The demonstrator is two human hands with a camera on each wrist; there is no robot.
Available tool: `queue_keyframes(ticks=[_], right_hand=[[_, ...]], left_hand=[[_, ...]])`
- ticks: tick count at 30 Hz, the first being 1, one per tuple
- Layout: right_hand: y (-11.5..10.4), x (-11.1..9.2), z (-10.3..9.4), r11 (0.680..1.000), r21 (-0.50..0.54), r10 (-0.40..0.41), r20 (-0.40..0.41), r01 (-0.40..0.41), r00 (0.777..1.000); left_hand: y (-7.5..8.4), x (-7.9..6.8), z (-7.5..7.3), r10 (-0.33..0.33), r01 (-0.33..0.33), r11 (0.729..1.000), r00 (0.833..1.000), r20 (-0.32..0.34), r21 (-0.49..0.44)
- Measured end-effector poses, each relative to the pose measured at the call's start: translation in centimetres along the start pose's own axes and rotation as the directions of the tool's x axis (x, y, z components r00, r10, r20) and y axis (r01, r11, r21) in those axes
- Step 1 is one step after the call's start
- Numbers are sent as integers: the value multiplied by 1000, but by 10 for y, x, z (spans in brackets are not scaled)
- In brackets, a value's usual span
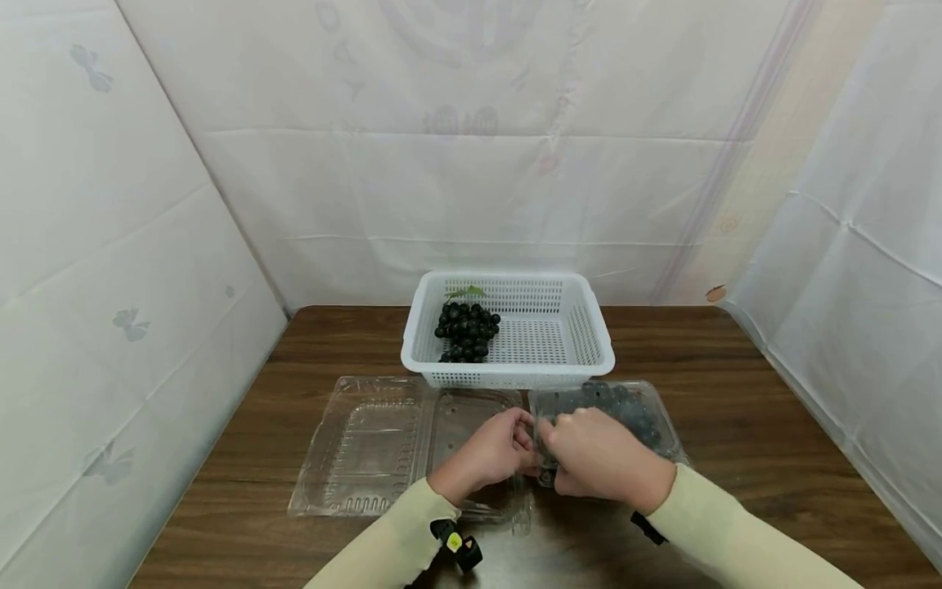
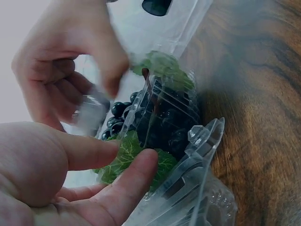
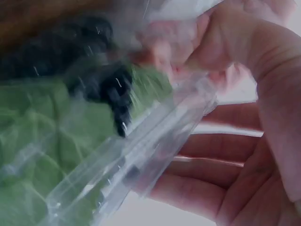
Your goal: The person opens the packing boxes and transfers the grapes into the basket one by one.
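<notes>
Before the white basket, the right hand grips the grape box. The left hand is at its edge — pinching or not, I cannot tell.

The right hand stretches its fingers behind the rim of a clear plastic container, thumb above them. Broad green leaves and dark grapes show beside it. Whether the thumb touches the plastic is too blurred to tell. Brown tabletop shows at upper left.

Filled clamshell: clear, glossy plastic. Grapes inside: shiny skins. Basket mid-frame: smooth perforated plastic. Table: wood-grain, slight sheen.
</notes>
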State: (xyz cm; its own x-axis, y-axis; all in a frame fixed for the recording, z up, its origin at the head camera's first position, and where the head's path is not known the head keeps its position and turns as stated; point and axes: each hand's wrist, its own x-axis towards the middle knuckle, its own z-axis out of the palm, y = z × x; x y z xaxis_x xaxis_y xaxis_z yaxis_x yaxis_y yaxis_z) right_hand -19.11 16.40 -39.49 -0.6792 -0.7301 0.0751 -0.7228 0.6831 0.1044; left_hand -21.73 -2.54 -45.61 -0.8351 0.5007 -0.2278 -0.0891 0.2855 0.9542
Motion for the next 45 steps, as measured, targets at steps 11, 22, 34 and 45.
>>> queue_keyframes(ticks=[11,22,34,45], right_hand=[[8,-2,-8,999,42,12,0,-12,1000],[5,-10,-1,1000,-15,11,-66,-12,998],[10,-28,24,998,-11,63,-254,-68,965],[17,-43,39,998,29,66,-387,-59,920]], left_hand=[[2,0,3,17,-17,996,1000,-2,88],[3,2,0,33,-25,987,998,-46,158],[3,0,-1,53,-44,990,996,-65,136],[0,3,1,39,-33,993,998,-58,111]])
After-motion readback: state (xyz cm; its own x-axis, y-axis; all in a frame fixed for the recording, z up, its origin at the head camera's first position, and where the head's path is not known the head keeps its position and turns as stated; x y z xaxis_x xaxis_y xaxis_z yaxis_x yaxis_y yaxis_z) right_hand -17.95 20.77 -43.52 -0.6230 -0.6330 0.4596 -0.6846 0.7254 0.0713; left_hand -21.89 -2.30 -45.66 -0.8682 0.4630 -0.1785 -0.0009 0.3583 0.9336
